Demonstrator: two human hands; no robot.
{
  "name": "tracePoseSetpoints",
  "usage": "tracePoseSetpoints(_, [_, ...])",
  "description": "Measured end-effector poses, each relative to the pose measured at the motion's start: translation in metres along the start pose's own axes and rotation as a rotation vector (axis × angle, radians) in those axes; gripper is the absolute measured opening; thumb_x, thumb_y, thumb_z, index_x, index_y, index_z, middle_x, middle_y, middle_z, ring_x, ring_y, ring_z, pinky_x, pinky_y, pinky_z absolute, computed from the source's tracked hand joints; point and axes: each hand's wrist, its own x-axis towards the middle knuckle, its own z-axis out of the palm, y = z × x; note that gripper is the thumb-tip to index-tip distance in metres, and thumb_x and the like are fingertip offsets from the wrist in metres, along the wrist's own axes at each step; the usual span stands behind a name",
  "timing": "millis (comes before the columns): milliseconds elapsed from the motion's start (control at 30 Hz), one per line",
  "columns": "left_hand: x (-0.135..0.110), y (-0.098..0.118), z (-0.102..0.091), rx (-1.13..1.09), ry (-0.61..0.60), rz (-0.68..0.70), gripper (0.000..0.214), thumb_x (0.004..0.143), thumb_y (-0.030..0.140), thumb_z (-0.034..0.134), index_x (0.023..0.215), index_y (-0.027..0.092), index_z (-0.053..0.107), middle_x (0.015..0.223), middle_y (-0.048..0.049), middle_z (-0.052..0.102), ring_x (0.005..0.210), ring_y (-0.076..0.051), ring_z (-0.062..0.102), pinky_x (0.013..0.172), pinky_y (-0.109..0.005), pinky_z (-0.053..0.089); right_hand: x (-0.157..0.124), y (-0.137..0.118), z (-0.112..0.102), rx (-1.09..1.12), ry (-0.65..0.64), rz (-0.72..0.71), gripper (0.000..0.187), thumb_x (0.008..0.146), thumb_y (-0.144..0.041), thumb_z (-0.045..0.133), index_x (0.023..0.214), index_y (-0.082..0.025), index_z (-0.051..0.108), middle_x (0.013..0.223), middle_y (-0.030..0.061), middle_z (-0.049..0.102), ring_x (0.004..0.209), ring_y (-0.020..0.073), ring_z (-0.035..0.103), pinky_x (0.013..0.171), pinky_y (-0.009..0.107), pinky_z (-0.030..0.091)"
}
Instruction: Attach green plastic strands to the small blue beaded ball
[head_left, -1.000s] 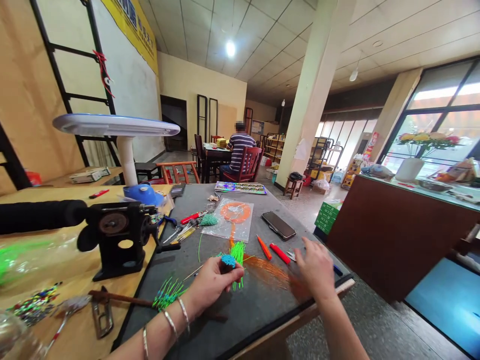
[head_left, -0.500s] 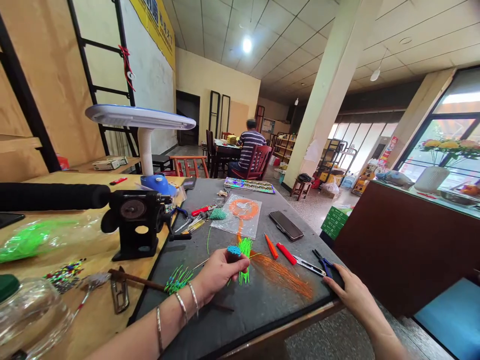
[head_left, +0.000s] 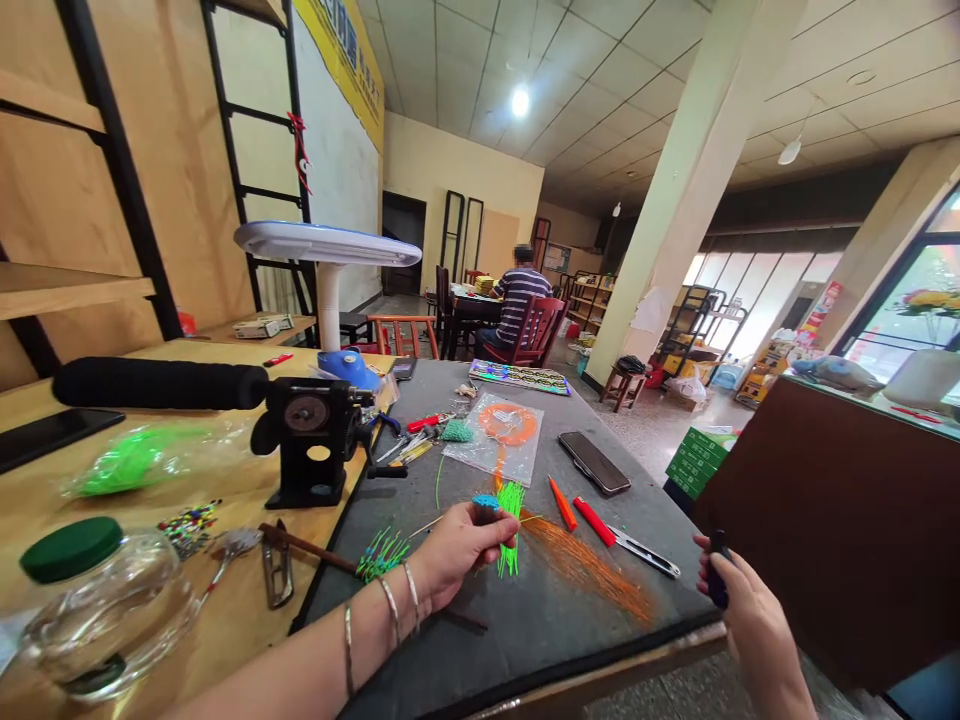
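My left hand is closed on a small blue-topped bundle, with neon green strands hanging beside it over the dark grey mat. Off the mat's right corner, my right hand is closed around a dark blue-handled tool, likely small pliers. Loose orange strands lie spread on the mat between the hands. Silver bangles circle my left wrist.
A black hand-crank machine with a long foam handle stands at the left. Also here: a green-lidded glass jar, desk lamp, phone, orange and red tools, metal clippers. A person sits at a far table.
My right hand reached to the mat's right edge, picked up the blue-handled tool and lifted it off the table. The camera view swung left. The left hand kept holding the bundle.
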Motion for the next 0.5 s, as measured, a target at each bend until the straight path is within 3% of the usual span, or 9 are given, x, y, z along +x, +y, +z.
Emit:
tracePoseSetpoints(67, [0.000, 0.000, 0.000, -0.027, -0.001, -0.006, 0.049, 0.047, 0.046, 0.084, 0.074, 0.011, 0.063, 0.062, 0.0006, 0.061, 0.043, -0.002, 0.038, 0.044, -0.018, 0.020, -0.023, -0.025, 0.016, 0.133, -0.159, -0.055, 0.039, 0.078, -0.044, 0.049, 0.103, -0.016, 0.063, 0.088, 0.0079, 0.072, 0.079, 0.0252, 0.066, 0.070, 0.032, 0.052])
tracePoseSetpoints(133, [0.000, -0.001, 0.000, -0.036, -0.003, 0.014, 0.048, 0.048, 0.046, 0.084, 0.074, 0.011, 0.063, 0.062, 0.0009, 0.061, 0.043, -0.002, 0.037, 0.044, -0.018, 0.019, -0.049, -0.055, 0.037, 0.127, -0.258, -0.190, 0.035, 0.074, -0.040, 0.057, 0.101, -0.020, 0.061, 0.088, 0.0066, 0.072, 0.082, 0.0257, 0.066, 0.073, 0.033, 0.052])
tracePoseSetpoints(233, [0.002, -0.002, 0.000, -0.034, -0.009, 0.062, 0.046, 0.050, 0.046, 0.083, 0.073, 0.011, 0.063, 0.061, 0.0009, 0.060, 0.044, -0.002, 0.037, 0.045, -0.018, 0.019, -0.079, -0.089, 0.070, 0.077, -0.314, -0.384, 0.029, 0.074, -0.030, 0.053, 0.101, -0.022, 0.059, 0.091, 0.0053, 0.070, 0.080, 0.0236, 0.065, 0.071, 0.032, 0.052])
tracePoseSetpoints(367, [0.004, -0.004, 0.000, -0.030, -0.020, 0.092, 0.046, 0.052, 0.047, 0.082, 0.072, 0.011, 0.063, 0.061, 0.0004, 0.061, 0.044, -0.003, 0.039, 0.045, -0.019, 0.021, -0.092, -0.096, 0.097, 0.050, -0.274, -0.511, 0.026, 0.076, -0.024, 0.050, 0.101, -0.022, 0.055, 0.088, 0.0057, 0.069, 0.079, 0.0227, 0.066, 0.069, 0.031, 0.053])
tracePoseSetpoints(500, [0.004, -0.003, 0.001, -0.018, -0.008, 0.087, 0.047, 0.049, 0.048, 0.083, 0.070, 0.011, 0.062, 0.059, 0.0006, 0.061, 0.044, -0.003, 0.039, 0.046, -0.019, 0.022, -0.091, -0.087, 0.103, 0.025, -0.253, -0.549, 0.029, 0.077, -0.023, 0.049, 0.106, -0.022, 0.053, 0.092, 0.0061, 0.069, 0.084, 0.0231, 0.067, 0.071, 0.031, 0.053])
